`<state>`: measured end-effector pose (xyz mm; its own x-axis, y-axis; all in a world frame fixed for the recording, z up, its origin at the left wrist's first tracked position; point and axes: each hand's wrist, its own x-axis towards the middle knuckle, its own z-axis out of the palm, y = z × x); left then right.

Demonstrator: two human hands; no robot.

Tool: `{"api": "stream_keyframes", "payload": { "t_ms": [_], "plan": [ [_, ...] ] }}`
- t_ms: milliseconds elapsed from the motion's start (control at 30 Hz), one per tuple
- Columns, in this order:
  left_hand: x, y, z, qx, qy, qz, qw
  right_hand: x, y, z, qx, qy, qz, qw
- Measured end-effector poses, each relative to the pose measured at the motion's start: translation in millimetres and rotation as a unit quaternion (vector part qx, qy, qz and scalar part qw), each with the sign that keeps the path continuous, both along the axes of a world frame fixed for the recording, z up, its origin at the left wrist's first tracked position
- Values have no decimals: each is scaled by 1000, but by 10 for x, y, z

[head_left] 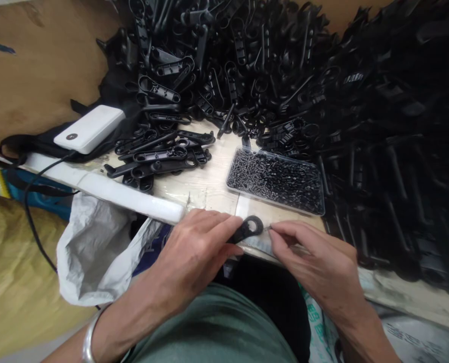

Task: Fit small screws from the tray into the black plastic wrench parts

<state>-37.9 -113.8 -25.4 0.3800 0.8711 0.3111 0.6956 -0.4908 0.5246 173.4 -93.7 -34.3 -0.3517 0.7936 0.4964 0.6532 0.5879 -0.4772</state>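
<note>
Your left hand (pixel 194 247) pinches a black plastic part (pixel 247 229) at the table's near edge (pixel 209 194), while your right hand's (pixel 311 257) fingertips close on a small pin (barely visible) at its ring: seemingly the insertion step, which needs careful alignment.

Assembly workshop, heaped black plastic parts (pixel 360 101), screw tray (pixel 277 180)

The left hand (pixel 194 252) is lying knuckles up, its fingers curling inward and its grip closing around something dark at the fingertips. The right hand (pixel 315 259) is reaching in from the other side, its thumb and forefinger pinching together toward the left fingertips. Both forearms are angling inward, the left wrist wearing a silver bangle (pixel 90 335).
</note>
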Motion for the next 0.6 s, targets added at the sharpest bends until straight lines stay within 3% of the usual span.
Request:
{"api": "stream_keyframes", "payload": {
  "t_ms": [133, 300, 600],
  "plan": [
    [92, 15, -63, -48, -16, 6, 999, -18, 6, 29, 10, -19, 10, 1000],
    [156, 137, -41, -66, 9, -1, 998, 44, -12, 66, -1, -41, -3, 999],
    [142, 96, -160, -71, -90, 0, 993, 41, 19, 28, 13, -81, 4, 997]
  ]
}}
